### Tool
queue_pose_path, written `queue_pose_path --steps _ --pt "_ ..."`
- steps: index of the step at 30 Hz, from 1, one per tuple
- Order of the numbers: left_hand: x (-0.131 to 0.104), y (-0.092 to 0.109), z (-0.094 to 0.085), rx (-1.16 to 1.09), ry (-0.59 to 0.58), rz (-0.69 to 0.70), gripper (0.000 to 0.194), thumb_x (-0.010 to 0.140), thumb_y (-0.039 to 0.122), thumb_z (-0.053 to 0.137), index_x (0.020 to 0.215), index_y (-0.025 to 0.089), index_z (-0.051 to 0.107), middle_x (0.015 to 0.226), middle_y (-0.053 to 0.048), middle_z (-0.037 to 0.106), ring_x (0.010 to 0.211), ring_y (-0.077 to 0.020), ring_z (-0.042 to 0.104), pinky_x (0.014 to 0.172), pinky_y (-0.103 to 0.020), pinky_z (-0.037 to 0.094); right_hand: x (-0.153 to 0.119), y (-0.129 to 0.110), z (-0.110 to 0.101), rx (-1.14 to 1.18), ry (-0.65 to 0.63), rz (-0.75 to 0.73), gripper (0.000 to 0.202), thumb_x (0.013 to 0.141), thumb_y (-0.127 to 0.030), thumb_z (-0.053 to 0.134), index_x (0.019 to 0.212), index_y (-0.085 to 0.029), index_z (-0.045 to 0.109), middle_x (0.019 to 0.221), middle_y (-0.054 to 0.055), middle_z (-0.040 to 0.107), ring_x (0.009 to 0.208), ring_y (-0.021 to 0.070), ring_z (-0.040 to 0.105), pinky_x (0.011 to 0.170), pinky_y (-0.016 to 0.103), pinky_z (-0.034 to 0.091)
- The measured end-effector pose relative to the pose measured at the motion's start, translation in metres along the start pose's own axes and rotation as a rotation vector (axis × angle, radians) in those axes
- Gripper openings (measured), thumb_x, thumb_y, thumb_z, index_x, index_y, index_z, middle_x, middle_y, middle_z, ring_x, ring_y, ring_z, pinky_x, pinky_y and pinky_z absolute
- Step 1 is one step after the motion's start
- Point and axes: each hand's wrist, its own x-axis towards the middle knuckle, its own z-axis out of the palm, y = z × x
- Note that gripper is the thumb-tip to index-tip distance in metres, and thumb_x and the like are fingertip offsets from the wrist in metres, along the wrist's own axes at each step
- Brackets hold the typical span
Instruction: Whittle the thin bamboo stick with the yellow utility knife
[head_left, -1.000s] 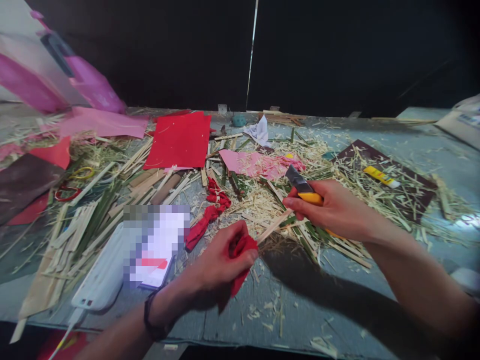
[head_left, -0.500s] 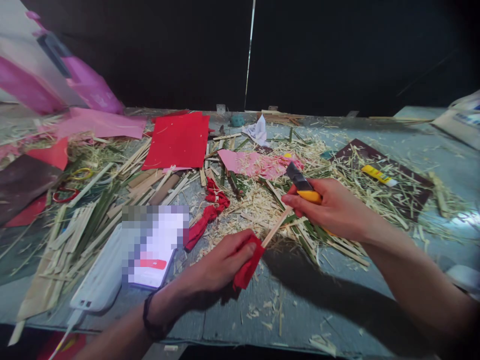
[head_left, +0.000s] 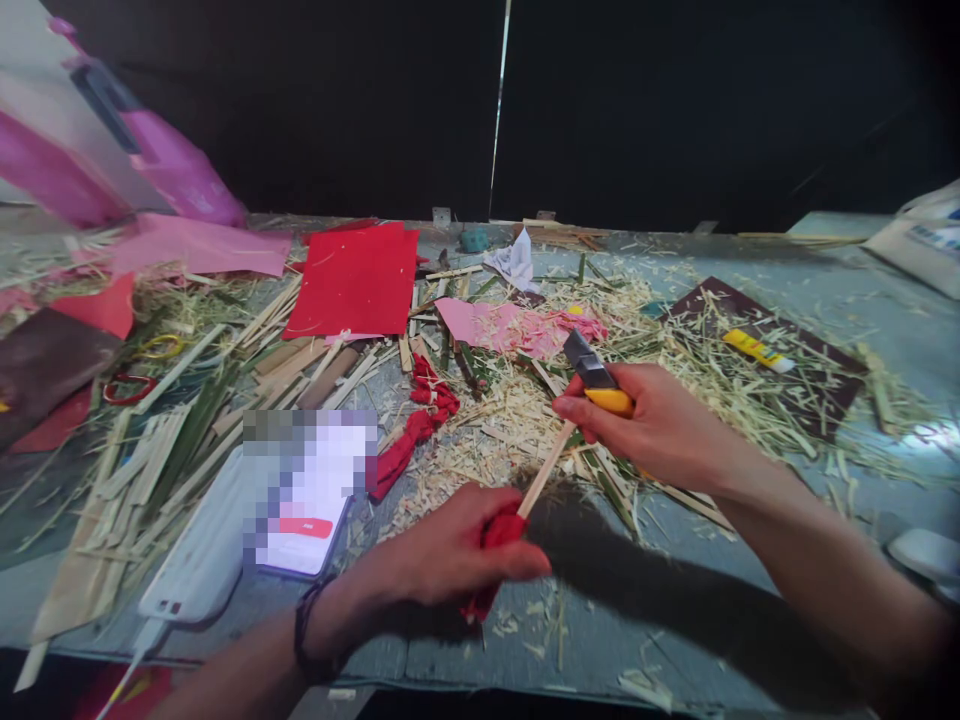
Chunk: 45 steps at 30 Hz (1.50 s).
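Observation:
My left hand point(head_left: 442, 550) is closed around a crumpled red wrap point(head_left: 501, 528), paper or cloth, at the lower end of a thin pale wooden stick point(head_left: 546, 472). Its thumb lies stretched along the wrap. The stick slants up to my right hand point(head_left: 660, 420), whose fingertips pinch its upper end. That same hand grips a knife with a yellow handle point(head_left: 609, 401) and a wide dark blade point(head_left: 586, 358) pointing up and left. Part of the handle is hidden in the palm. A twisted red strip point(head_left: 401, 460) lies on the table left of the stick.
Bamboo shavings point(head_left: 480, 440) cover the middle of the table. At the left are a phone point(head_left: 315, 500), a white power bank point(head_left: 199, 545) with a cable, and cut bamboo strips point(head_left: 146, 470). Red sheets point(head_left: 352, 285) lie behind; a yellow glue tube point(head_left: 757, 350) rests at the right.
My left hand has turned and shifted slightly, its thumb now stretched forward over the red wrap. My right hand has moved a little left with the knife and the stick's end.

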Motion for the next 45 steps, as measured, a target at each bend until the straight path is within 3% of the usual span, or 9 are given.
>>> queue_pose_path --steps 2,7,13,20,25,30,34,41,45 --pt "0.003 -0.003 0.001 -0.022 -0.032 -0.068 0.041 0.083 0.058 0.068 0.087 0.019 0.057 0.058 0.008 0.048 0.047 -0.0087 0.046 0.043 -0.020 0.036 0.000 0.001 0.003 0.029 -0.011 -0.005 0.039 0.091 -0.054 0.065 0.079 -0.018 0.063 0.059 -0.002 0.056 0.049 0.0103 0.045 0.043 0.023 0.034" --pt "0.005 -0.006 0.005 -0.024 -0.063 -0.118 0.046 0.094 0.057 0.051 0.067 0.020 0.046 0.052 0.006 0.046 0.044 -0.0078 0.043 0.041 -0.019 0.033 0.005 0.006 0.011 0.120 -0.053 0.009 0.035 0.091 -0.051 0.068 0.089 -0.017 0.064 0.065 0.000 0.061 0.051 0.0103 0.048 0.043 0.023 0.035" --pt "0.002 -0.011 0.008 -0.089 0.104 -0.157 0.054 0.091 0.070 0.049 0.069 0.021 0.047 0.051 0.007 0.042 0.044 -0.0088 0.040 0.041 -0.021 0.031 0.003 0.011 0.002 0.421 -0.071 -0.010 0.040 0.101 -0.057 0.051 0.090 -0.019 0.054 0.067 -0.003 0.053 0.044 0.0058 0.037 0.038 0.020 0.025" --pt "0.005 -0.015 0.008 0.055 0.291 0.021 0.034 0.096 0.044 0.052 0.073 0.019 0.052 0.061 0.005 0.047 0.057 -0.0102 0.043 0.052 -0.022 0.033 0.005 0.020 0.009 0.320 -0.894 -0.047 0.053 0.104 -0.056 0.044 0.071 -0.016 0.052 0.052 -0.005 0.042 0.042 0.0059 0.035 0.038 0.017 0.026" --pt "0.008 -0.008 0.004 0.023 0.142 0.196 0.023 0.091 0.029 0.051 0.074 0.017 0.060 0.069 0.001 0.059 0.068 -0.0131 0.052 0.063 -0.024 0.042 0.012 0.026 0.034 0.297 -1.067 -0.202 0.053 0.105 -0.055 0.043 0.072 -0.014 0.056 0.053 -0.004 0.047 0.044 0.0060 0.043 0.041 0.016 0.032" --pt "0.005 -0.011 0.003 -0.012 0.097 0.074 0.017 0.090 0.030 0.052 0.077 0.019 0.053 0.059 0.006 0.050 0.052 -0.0100 0.046 0.050 -0.022 0.035 0.007 0.027 0.049 0.404 -0.757 -0.248 0.042 0.099 -0.052 0.056 0.086 -0.014 0.063 0.065 -0.004 0.047 0.051 0.0068 0.038 0.044 0.018 0.029" --pt "0.003 -0.010 0.005 0.041 0.126 0.046 0.020 0.090 0.030 0.051 0.073 0.020 0.049 0.060 0.006 0.049 0.054 -0.0098 0.045 0.052 -0.023 0.034 0.000 0.020 0.059 0.338 -0.371 -0.208 0.046 0.096 -0.046 0.062 0.063 -0.017 0.049 0.058 -0.006 0.033 0.052 0.0079 0.027 0.046 0.022 0.020" --pt "0.011 -0.013 0.005 0.290 0.267 0.031 0.029 0.092 0.034 0.049 0.067 0.020 0.047 0.061 0.003 0.050 0.055 -0.0116 0.042 0.054 -0.027 0.030 -0.003 0.013 0.059 0.334 -0.103 -0.035 0.048 0.096 -0.052 0.058 0.063 -0.019 0.046 0.054 -0.005 0.038 0.047 0.0086 0.031 0.043 0.023 0.021" --pt "0.015 -0.013 0.003 0.367 0.333 0.075 0.027 0.093 0.030 0.048 0.067 0.020 0.047 0.064 0.001 0.053 0.059 -0.0128 0.044 0.058 -0.028 0.031 0.001 0.014 0.055 0.337 -0.098 -0.023 0.048 0.092 -0.052 0.064 0.063 -0.019 0.046 0.055 -0.005 0.040 0.049 0.0087 0.032 0.043 0.023 0.021"
